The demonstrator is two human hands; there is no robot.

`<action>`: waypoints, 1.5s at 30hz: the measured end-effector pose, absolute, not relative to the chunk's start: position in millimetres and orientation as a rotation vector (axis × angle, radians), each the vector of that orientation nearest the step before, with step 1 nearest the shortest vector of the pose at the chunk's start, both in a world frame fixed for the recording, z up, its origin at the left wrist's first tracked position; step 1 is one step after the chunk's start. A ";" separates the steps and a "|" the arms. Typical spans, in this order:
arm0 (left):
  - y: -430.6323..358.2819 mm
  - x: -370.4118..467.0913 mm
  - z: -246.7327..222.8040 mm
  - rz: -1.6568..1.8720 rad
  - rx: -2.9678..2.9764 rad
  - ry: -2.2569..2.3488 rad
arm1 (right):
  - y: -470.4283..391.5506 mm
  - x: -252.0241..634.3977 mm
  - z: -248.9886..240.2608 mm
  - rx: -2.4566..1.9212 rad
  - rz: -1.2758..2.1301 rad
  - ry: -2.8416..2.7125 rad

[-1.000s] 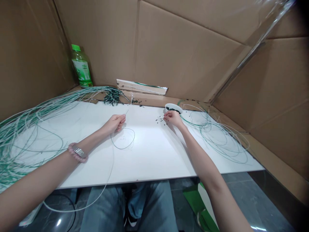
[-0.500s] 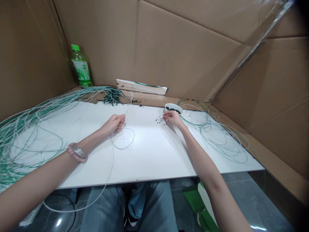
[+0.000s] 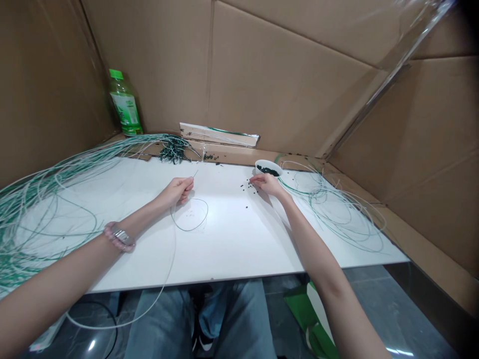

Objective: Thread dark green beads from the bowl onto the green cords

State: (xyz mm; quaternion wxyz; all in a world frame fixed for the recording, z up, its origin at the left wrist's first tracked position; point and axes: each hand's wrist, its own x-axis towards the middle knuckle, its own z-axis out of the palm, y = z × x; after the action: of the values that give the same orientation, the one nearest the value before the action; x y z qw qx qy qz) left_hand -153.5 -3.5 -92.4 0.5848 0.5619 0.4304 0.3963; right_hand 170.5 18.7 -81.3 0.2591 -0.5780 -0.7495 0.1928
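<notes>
One left hand [image 3: 180, 191] is pinching a thin strand [image 3: 195, 174], probably for steadiness; its tip is pointing toward one o'clock, long axis there running seven-to-one, the remainder curving below. At three o'clock, the right hand [image 3: 265, 183] is hovering over loose beads [image 3: 247, 207], fingertips' closure impossible to tell, the bowl [image 3: 270, 163] sitting conveniently close.

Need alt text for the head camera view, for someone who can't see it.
A left hand pinches a thin wire; the right hand reaches to small dark pieces beside a white bowl on a white table.
</notes>
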 end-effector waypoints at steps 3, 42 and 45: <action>-4.4 -153.8 -92.0 0.923 1.312 1.004 | 17.9 170.7 -80.5 -1.572 0.505 -2.065; -0.3 -154.3 -98.4 0.936 1.319 0.969 | 84.2 212.3 -42.1 -1.946 0.277 -1.964; 0.4 -154.7 -100.2 0.937 1.322 0.963 | 64.4 203.2 -36.7 -1.817 0.196 -1.890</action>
State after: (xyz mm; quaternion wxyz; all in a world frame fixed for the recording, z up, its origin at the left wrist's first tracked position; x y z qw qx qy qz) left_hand -154.7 0.4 -100.2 0.5880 0.5673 0.4132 0.4022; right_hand 203.2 64.4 -36.7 0.2535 -0.6687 -0.6953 0.0721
